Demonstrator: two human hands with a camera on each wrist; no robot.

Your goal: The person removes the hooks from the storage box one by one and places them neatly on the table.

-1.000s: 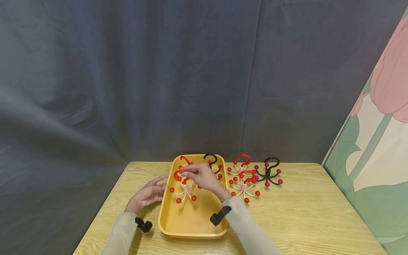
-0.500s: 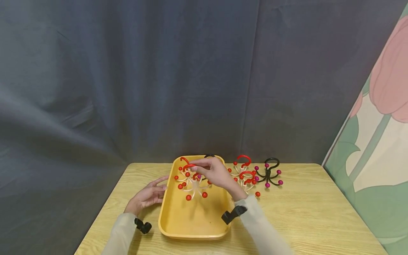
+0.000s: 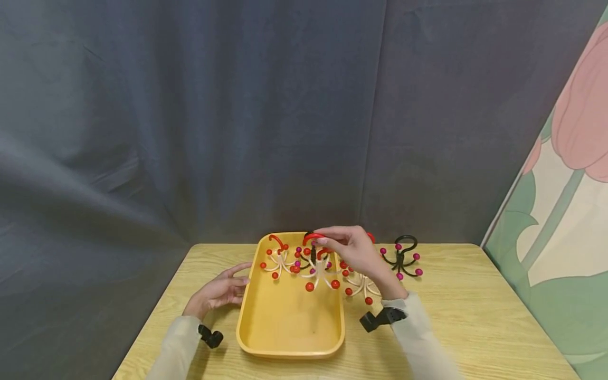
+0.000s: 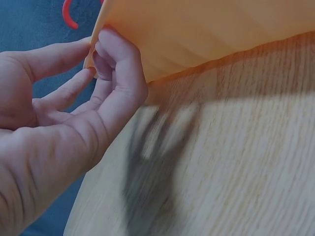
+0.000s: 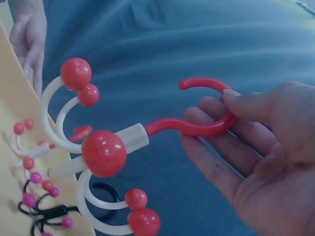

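Note:
My right hand pinches the red hook end of a white and red multi-arm hanging hook between thumb and fingers, above the tray's right side. Its white arms end in red balls and splay downward. My left hand holds the left rim of the yellow tray, its digits at the rim and outer wall in the left wrist view. Inside the tray, another white and red hanging hook stands at the back left. A black hanging hook with magenta balls is at the back right, partly hidden in the head view.
Right of the tray on the wooden table stand white and red hanging hooks, partly behind my right hand. A black one with magenta balls stands beside them. A dark curtain hangs behind the table.
My right hand has moved right with the white and red hanging hook, from the tray's left side to above its right side. The left hand stays at the rim.

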